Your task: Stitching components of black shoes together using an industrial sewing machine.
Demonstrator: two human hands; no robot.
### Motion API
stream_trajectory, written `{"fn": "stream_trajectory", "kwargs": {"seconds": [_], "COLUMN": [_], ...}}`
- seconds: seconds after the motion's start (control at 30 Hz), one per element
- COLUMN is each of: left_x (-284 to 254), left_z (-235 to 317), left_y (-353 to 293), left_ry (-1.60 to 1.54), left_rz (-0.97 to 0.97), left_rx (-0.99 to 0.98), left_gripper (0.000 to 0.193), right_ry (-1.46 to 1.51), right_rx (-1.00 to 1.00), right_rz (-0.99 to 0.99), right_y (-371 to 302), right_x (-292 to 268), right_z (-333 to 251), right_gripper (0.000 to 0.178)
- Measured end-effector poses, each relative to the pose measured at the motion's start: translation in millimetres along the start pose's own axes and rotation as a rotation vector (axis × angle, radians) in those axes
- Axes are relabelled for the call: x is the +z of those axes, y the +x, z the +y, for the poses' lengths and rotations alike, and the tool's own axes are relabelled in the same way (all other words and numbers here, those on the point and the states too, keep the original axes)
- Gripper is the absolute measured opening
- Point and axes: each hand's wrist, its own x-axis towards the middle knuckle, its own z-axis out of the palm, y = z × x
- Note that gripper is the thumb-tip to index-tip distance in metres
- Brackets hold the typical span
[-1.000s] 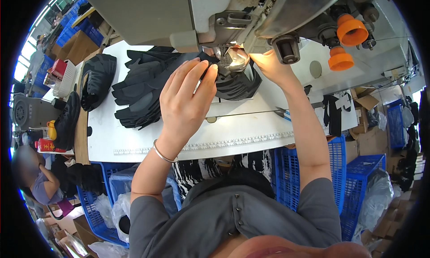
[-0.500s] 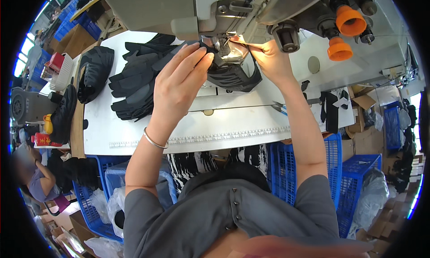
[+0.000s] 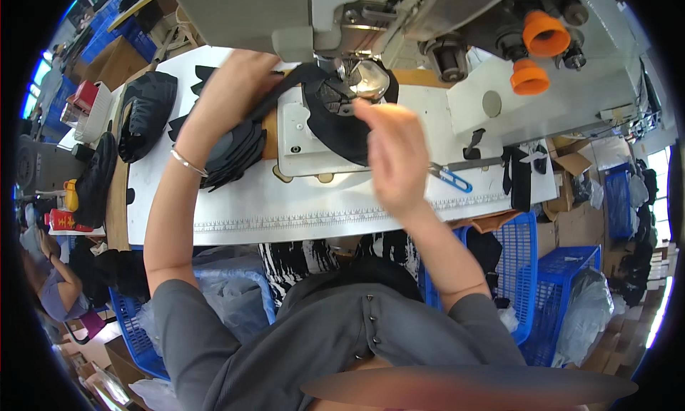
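"Where is the cloth?"

"Under the machine, on the white plate. It runs long from my left hand toward the needle. That hand pinches its left end."

"And your right hand?"

"Loose, fingers half open, holding nothing, just beside the cloth."

Two orange cones stick out of the machine's upper right. Blue-handled snips lie on the white worktop near its ruler edge. Far left there's a red-and-white box and a yellow bottle — blue crates sit below on the right, cardboard boxes beside them.
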Motion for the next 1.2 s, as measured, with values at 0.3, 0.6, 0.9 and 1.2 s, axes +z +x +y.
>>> {"fn": "stream_trajectory", "kwargs": {"seconds": [0.3,0.6,0.9,1.2], "left_x": [32.1,46.4,40.9,43.5], "left_z": [44.2,72.4,70.4,71.8], "left_y": [-13.5,-19.2,-14.7,-15.8], "left_ry": [-0.012,0.027,0.052,0.078], "left_rz": [0.300,0.434,0.412,0.422], "left_rx": [0.413,0.265,0.296,0.287], "left_gripper": [0.043,0.045,0.033,0.031], "right_ry": [-0.186,-0.050,-0.049,-0.052], "right_rx": [0.245,0.357,0.353,0.350], "right_rz": [-0.093,-0.194,-0.199,-0.218], "right_y": [13.7,24.9,27.5,29.6], "right_x": [-3.6,-15.8,-16.9,-18.1], "right_z": [-5.6,10.0,7.6,8.0], "right_gripper": [0.037,0.035,0.035,0.034]}}
